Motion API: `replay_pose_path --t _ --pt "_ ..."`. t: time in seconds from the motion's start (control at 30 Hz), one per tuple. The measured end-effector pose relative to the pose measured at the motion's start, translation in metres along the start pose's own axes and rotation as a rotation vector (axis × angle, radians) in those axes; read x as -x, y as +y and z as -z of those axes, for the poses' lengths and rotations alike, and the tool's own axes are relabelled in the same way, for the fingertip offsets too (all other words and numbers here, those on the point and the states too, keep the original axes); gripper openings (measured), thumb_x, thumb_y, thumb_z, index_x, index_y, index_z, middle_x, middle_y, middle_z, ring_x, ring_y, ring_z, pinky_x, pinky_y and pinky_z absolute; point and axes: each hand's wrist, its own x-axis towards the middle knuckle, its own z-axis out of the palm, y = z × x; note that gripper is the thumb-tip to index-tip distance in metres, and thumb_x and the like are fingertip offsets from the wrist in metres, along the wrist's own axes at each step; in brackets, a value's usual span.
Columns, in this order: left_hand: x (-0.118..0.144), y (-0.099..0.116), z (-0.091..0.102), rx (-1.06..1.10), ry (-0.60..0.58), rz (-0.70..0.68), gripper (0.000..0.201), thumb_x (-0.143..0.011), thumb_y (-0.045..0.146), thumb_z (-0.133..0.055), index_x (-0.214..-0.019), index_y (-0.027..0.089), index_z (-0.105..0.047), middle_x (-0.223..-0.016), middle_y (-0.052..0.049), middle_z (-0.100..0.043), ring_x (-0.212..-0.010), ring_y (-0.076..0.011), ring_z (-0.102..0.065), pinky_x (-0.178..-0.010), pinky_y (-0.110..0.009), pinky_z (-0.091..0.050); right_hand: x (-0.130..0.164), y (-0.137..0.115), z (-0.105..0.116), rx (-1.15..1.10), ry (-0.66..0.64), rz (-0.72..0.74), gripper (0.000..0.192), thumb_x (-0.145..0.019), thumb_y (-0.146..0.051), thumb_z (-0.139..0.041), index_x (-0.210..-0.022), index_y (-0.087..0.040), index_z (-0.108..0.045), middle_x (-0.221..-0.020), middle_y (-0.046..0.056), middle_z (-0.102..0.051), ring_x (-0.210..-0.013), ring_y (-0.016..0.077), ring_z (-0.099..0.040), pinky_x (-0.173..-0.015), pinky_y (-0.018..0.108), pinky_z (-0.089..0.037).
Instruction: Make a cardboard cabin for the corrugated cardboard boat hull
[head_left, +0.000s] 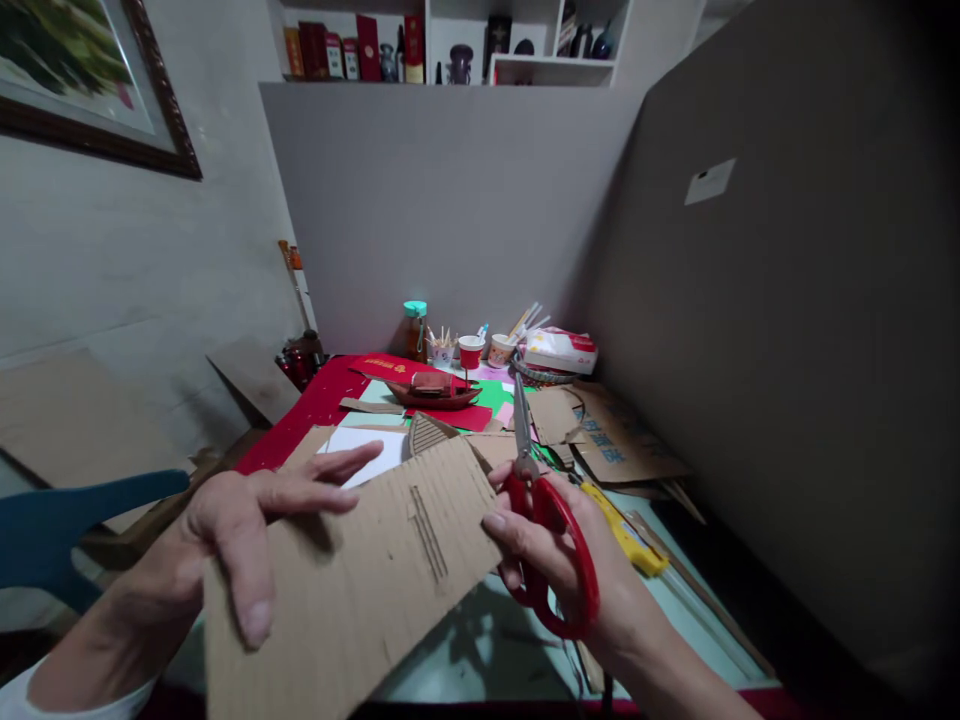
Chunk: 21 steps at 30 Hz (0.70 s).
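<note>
A flat piece of brown cardboard (367, 580) is tilted up in front of me, with a few narrow slits cut near its middle. My right hand (559, 550) has red-handled scissors (525, 460) in it, blades pointing away, and its thumb and fingers also pinch the cardboard's right edge. Over the left part of the sheet, my left hand (255, 530) is open, fingers stretched out and casting a shadow on it. Its thumb lies over the cardboard face; whether it presses there I cannot tell. Behind the sheet, a small curved cardboard piece with strips (429, 434) partly shows.
A model boat (435, 388) stands on red paper (461, 415). Behind are a bottle (415, 330), cups (470, 350) with sticks and a tissue pack (559, 350). To the right lie a yellow utility knife (626, 530) and cardboard scraps (622, 430). Grey panels (465, 200) enclose the back and right.
</note>
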Motion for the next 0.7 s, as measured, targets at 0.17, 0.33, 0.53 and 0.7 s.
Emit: replay_pose_path --t 0.17,0.33,0.53,0.7 --pt "-0.038 0.002 -0.012 0.025 0.181 0.118 0.012 -0.082 0.033 -0.076 -0.072 0.028 -0.081 -0.122 -0.003 -0.077 -0.124 -0.0305 -0.062 -0.104 -0.040 -0.048 -0.011 -0.008 0.007 0.150 0.034 0.016 0.048 -0.068 -0.036 -0.087 -0.099 -0.025 -0.053 -0.071 -0.008 -0.055 -0.048 0.0072 -0.053 -0.045 0.021 -0.045" --pt "-0.064 -0.007 -0.041 0.039 -0.127 0.422 0.048 -0.070 0.045 -0.085 -0.114 0.025 -0.078 -0.106 -0.009 -0.080 -0.098 -0.0280 -0.073 -0.077 -0.029 -0.057 -0.024 -0.007 0.001 0.159 -0.063 -0.051 0.050 -0.067 -0.038 -0.088 -0.098 -0.025 -0.051 -0.071 -0.009 -0.053 -0.051 0.0075 -0.050 -0.048 0.022 -0.047" --pt "-0.077 -0.006 -0.058 0.125 -0.196 0.542 0.029 -0.075 0.031 -0.078 -0.102 0.022 -0.081 -0.089 -0.006 -0.081 -0.078 -0.0261 -0.076 -0.075 -0.033 -0.057 -0.035 -0.013 0.021 0.313 -0.216 -0.065 0.043 -0.074 -0.050 -0.083 -0.092 -0.022 -0.055 -0.070 -0.006 -0.053 -0.060 0.0098 -0.046 -0.055 0.021 -0.042" --pt "-0.082 -0.006 -0.042 0.182 0.017 0.501 0.036 -0.069 0.029 -0.081 -0.104 0.021 -0.081 -0.084 -0.007 -0.081 -0.072 -0.0272 -0.076 -0.074 -0.036 -0.058 -0.034 -0.015 0.048 0.679 -0.190 -0.059 0.055 -0.070 -0.069 -0.074 -0.102 -0.025 -0.067 -0.092 0.005 -0.069 -0.082 0.0242 -0.064 -0.073 0.033 -0.053"
